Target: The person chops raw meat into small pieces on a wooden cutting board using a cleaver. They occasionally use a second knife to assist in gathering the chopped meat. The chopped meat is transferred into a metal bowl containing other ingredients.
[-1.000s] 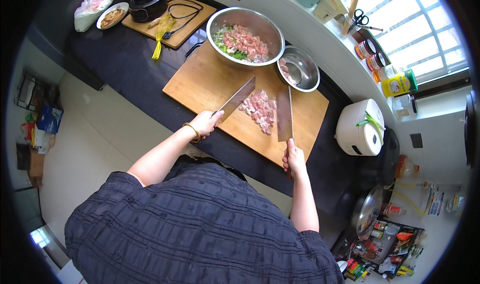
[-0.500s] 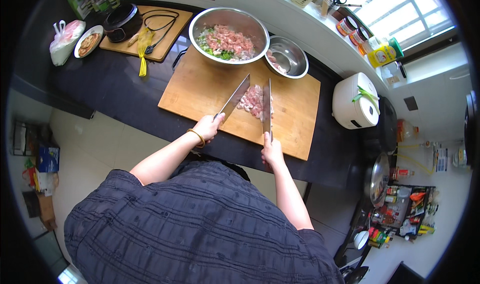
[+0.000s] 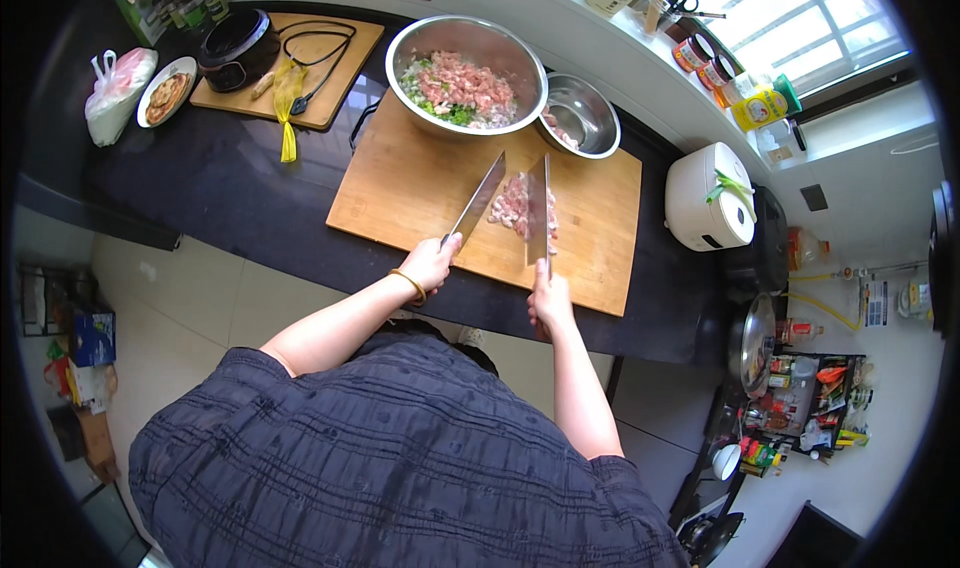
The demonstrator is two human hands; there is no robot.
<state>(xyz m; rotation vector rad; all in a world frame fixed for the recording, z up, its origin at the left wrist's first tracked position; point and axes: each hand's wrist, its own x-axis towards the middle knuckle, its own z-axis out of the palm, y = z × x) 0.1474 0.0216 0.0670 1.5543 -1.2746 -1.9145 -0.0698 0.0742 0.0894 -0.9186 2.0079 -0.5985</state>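
Chopped pink meat (image 3: 512,206) lies in a small heap on a wooden cutting board (image 3: 400,188). My left hand (image 3: 428,265) grips the handle of one cleaver (image 3: 478,198), its blade slanting up and right at the heap's left side. A second cleaver (image 3: 538,213) is held by my right hand (image 3: 550,301); its blade points away from me and covers part of the meat. At the board's far edge stands a large steel bowl (image 3: 530,50) of minced meat (image 3: 465,80) and chopped greens (image 3: 458,114). A smaller steel bowl (image 3: 598,133) beside it holds a few meat pieces.
A white rice cooker (image 3: 700,203) with green onion (image 3: 730,184) on its lid stands to the right. At the far left are another board (image 3: 345,63) with a black pot (image 3: 238,48), a plate of food (image 3: 167,93) and a plastic bag (image 3: 118,93). Jars (image 3: 692,53) line the windowsill.
The view has shifted slightly. The right cleaver has moved a little relative to the meat, now covering more of the heap's right part. Both hands keep their grip.
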